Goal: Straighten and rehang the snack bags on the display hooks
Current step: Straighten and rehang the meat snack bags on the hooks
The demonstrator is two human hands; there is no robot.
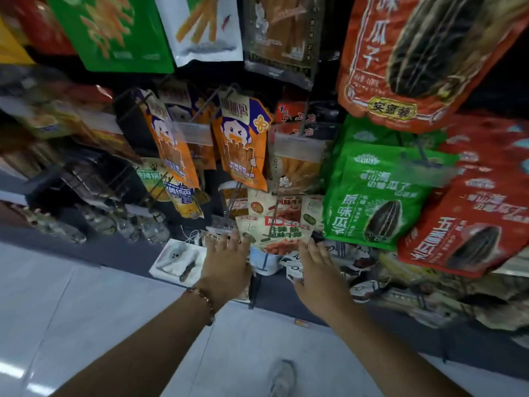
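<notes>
**Snack bags on hooks, low row in hand**

Snack bag (pixel 274 230), cream with green and red print, hangs at the bottom of the display, below the orange bags and left of the green seed bags. Its writing is too blurred to read. Left hand (pixel 226 259) touches its lower left corner with fingers spread and fairly straight; whether they pinch the edge cannot be told. Right hand (pixel 317 267) meets the lower right corner, fingers reaching up to the edge; grip likewise unclear. The hands are apart, one on each side of the bag. A beaded bracelet (pixel 203 300) sits on the left wrist.

Above: two orange bags (pixel 243 144) with a cartoon face, on wire hooks (pixel 200 110). To the right, a green sunflower-seed bag (pixel 375 196) marked 原味瓜子, and a red one (pixel 469 224) beside it, marked 五香瓜子. Top right, a large orange-red bag (pixel 423 58) reads 瓜子, with a yellow label 实惠装. Along the top, a green bag (pixel 114 32) and a white bag (pixel 206 27) showing fried sticks. Pale tiled floor (pixel 71 310) below.
</notes>
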